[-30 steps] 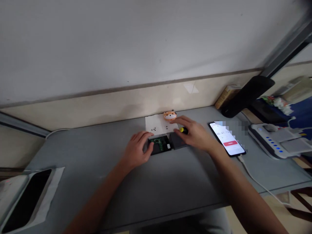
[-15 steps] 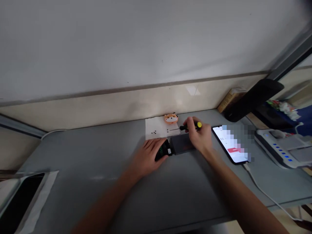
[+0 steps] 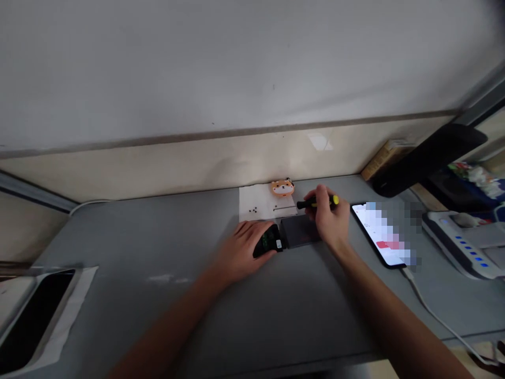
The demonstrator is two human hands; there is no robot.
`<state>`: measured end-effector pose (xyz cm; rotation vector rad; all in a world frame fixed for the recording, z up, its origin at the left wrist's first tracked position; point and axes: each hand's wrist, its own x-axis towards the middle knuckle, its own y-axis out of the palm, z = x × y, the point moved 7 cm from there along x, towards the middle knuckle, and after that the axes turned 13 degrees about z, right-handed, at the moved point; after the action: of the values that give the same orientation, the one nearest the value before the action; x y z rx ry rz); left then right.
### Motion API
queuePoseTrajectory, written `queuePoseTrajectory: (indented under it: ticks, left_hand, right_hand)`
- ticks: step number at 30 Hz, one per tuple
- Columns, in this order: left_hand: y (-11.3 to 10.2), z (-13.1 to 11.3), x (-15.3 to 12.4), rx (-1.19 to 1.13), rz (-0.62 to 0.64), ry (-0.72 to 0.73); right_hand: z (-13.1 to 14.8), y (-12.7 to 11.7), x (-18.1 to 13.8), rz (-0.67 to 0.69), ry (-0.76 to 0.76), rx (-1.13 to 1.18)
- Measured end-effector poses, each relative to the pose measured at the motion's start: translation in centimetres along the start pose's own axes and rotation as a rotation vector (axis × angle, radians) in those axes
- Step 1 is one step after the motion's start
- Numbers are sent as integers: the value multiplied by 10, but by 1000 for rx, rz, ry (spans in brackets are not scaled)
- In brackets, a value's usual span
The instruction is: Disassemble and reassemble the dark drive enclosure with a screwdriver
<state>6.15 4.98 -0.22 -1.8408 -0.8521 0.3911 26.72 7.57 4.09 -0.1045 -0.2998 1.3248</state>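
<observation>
My left hand [image 3: 243, 246] rests on a small black device [image 3: 269, 241] with a green circuit board showing, its fingers curled over the left part. Beside it lies a dark grey cover plate [image 3: 300, 230]. My right hand [image 3: 329, 217] grips a small screwdriver [image 3: 317, 202] with a black shaft and yellow end, held level just behind the plate. A white paper sheet [image 3: 258, 208] behind the device carries several tiny black screws [image 3: 253, 210] and an orange animal figure [image 3: 282, 187].
A lit phone [image 3: 382, 235] lies to the right, its white cable [image 3: 436, 308] running toward the grey table's [image 3: 158, 263] front edge. A white unit with blue lights [image 3: 461, 242] and a black lamp head [image 3: 428, 158] stand far right. A dark screen in white wrapping [image 3: 35, 316] lies far left.
My right hand has lifted the screwdriver off the table and drawn it back to the right. My left hand has slid further over the device, covering more of the circuit board.
</observation>
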Motion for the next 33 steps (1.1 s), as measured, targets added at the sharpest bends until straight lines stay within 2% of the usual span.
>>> queuePoseTrajectory:
  ticks: [4,8,17,28,33]
  left_hand:
    - [1,3,0,-22,-10,-23]
    - [-1,4,-2,-49,-54,-41]
    - [-18,-5,-7,-16,-264,56]
    - [-25,-11,-11,66,-381,96]
    - [-23,-11,-10,86,-347,78]
  right_hand:
    - [-12,1,1,-44,129,174]
    - [-18,2,1,-44,173,193]
    - [-10,13,-5,37,167,196]
    - [-7,13,-7,68,153,165]
    - [0,13,-9,109,105,122]
